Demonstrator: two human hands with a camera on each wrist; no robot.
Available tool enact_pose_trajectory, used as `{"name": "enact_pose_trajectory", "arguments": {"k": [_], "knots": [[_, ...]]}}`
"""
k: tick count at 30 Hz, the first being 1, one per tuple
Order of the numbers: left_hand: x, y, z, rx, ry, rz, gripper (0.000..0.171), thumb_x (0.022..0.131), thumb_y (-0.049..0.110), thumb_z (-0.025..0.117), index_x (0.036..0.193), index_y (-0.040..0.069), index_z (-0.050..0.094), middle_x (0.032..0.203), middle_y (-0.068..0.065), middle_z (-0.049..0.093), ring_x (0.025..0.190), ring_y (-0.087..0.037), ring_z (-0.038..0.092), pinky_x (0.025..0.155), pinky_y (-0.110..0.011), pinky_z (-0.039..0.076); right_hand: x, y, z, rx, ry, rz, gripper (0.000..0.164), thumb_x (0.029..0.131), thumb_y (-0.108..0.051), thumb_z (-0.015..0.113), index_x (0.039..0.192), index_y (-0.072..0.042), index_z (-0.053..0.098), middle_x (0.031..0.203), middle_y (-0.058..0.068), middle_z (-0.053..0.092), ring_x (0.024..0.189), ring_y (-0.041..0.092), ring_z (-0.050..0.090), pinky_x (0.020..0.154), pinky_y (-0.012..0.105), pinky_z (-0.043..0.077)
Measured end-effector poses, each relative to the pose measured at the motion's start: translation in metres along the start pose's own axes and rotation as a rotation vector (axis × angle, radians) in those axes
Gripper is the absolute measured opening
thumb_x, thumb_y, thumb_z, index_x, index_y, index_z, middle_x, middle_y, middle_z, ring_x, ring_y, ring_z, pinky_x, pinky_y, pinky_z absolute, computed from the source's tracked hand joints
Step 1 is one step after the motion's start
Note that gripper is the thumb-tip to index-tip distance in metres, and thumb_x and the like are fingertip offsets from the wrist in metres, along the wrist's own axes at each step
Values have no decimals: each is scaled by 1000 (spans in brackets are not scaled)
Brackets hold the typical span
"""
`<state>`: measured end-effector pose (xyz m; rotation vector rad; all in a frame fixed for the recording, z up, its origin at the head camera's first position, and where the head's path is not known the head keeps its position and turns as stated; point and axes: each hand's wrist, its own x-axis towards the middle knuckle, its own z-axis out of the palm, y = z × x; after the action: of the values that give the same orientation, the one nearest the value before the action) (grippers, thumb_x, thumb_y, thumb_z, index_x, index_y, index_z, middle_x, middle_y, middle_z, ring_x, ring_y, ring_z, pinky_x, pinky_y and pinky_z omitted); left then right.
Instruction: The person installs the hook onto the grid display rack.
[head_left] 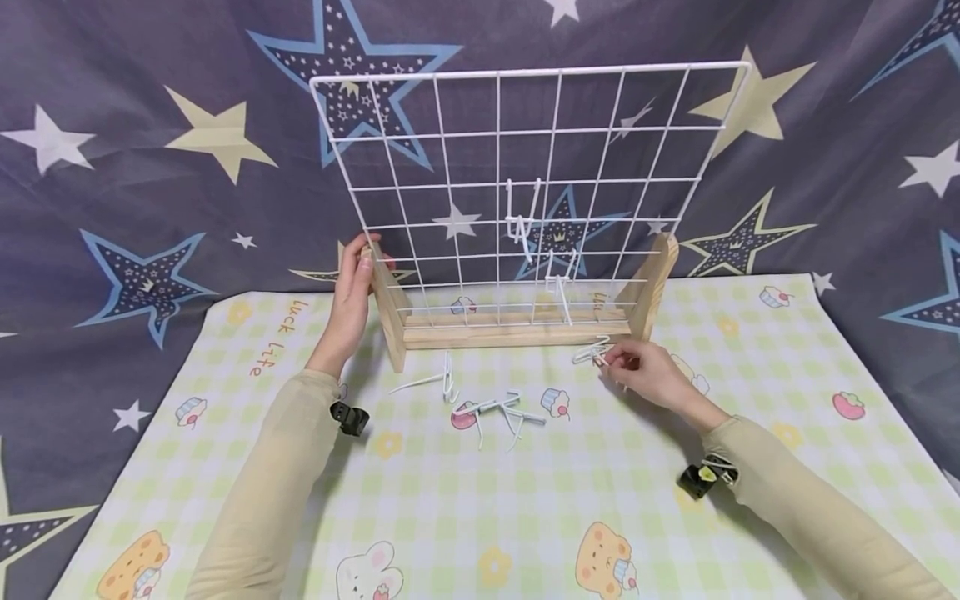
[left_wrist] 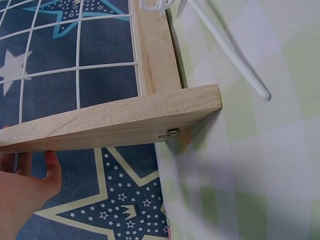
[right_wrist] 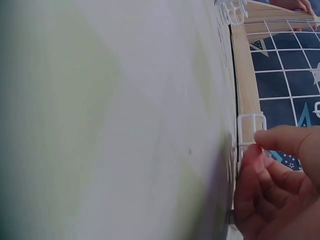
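Observation:
A white wire grid panel (head_left: 497, 133) leans back in a wooden stand (head_left: 517, 335). My left hand (head_left: 352, 279) grips the upper end of the stand's left side board (head_left: 387, 308), thumb in front; in the left wrist view the fingers (left_wrist: 52, 172) meet the back edge of that board (left_wrist: 125, 112). On the right, my right hand (head_left: 648, 371) pinches a white wire hook (head_left: 590, 350) between thumb and fingertips, low in front of the stand's base. The right wrist view shows the squared frame of this hook (right_wrist: 252, 117) beyond the fingertips.
Two white hooks hang on the grid, an upper hook (head_left: 519, 225) and a lower hook (head_left: 559, 283). Several loose hooks (head_left: 491, 408) lie on the checked tablecloth (head_left: 450, 500) before the stand. A dark star-patterned cloth (head_left: 150, 208) hangs behind.

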<state>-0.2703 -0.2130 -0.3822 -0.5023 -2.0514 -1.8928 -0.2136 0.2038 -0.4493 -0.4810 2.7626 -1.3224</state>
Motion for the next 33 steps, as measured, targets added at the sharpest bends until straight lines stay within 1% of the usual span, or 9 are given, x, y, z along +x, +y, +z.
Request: {"name": "enact_pose_trajectory", "arguments": {"k": [4, 9, 12, 15, 17, 20, 23, 27, 33], "knots": [[1, -3, 0, -7, 1, 17, 40, 107, 25, 30, 140, 4, 37, 114, -20, 52, 109, -38, 50, 87, -36, 44, -3, 0, -1, 14, 51, 5, 10, 82, 3, 69, 92, 4, 68, 79, 7, 66, 66, 17, 57, 56, 23, 47], [1, -3, 0, -8, -2, 34, 40, 107, 26, 31, 139, 4, 39, 113, -20, 52, 106, -27, 53, 87, -35, 44, -6, -5, -4, -8, 102, 6, 9, 81, 3, 70, 90, 1, 70, 78, 7, 67, 64, 18, 58, 54, 25, 47], [0, 3, 1, -7, -16, 30, 40, 107, 19, 27, 140, -2, 34, 115, -29, 48, 103, -20, 54, 88, -36, 43, -8, -11, -5, -18, 115, -22, 8, 81, 4, 69, 88, 0, 69, 77, 6, 67, 64, 18, 59, 56, 25, 47], [0, 4, 1, -7, -28, 31, 40, 107, 16, 25, 141, -4, 31, 117, -31, 46, 103, -16, 53, 89, -36, 42, -9, -15, -6, -23, 139, -64, 8, 82, 5, 67, 87, -1, 69, 77, 5, 67, 65, 17, 59, 59, 24, 48], [1, -1, 0, -12, -20, 34, 40, 107, 18, 27, 141, -3, 32, 116, -29, 47, 104, -20, 54, 89, -36, 42, -9, -18, -6, -23, 161, -91, 8, 82, 5, 65, 86, -2, 68, 76, 4, 67, 65, 15, 59, 60, 22, 49], [1, -2, 0, -19, -8, 39, 40, 107, 23, 30, 140, 1, 36, 114, -25, 50, 106, -31, 52, 88, -35, 43, -9, -23, -6, -4, 193, -118, 8, 84, 5, 64, 86, -2, 68, 75, 4, 67, 63, 15, 61, 58, 20, 49], [1, -2, 0, -24, 3, 37, 39, 106, 26, 32, 138, 4, 39, 113, -25, 51, 108, -40, 49, 87, -34, 44, -9, -27, -7, 37, 208, -142, 10, 84, 8, 64, 89, 1, 68, 76, 9, 68, 62, 22, 64, 56, 18, 50], [0, -2, 0, -24, 6, 18, 40, 106, 27, 32, 139, 7, 40, 114, -24, 51, 109, -39, 49, 87, -34, 44, -8, -34, -11, 56, 239, -168, 13, 84, 10, 63, 93, 2, 68, 78, 13, 69, 61, 29, 65, 53, 18, 49], [1, -2, -1, -12, -4, 19, 41, 107, 26, 31, 140, 4, 38, 114, -23, 51, 109, -38, 49, 88, -37, 43, -7, -43, -20, 75, 299, -212, 12, 86, 12, 61, 93, 4, 67, 77, 16, 68, 58, 10, 62, 50, 19, 50]]}}
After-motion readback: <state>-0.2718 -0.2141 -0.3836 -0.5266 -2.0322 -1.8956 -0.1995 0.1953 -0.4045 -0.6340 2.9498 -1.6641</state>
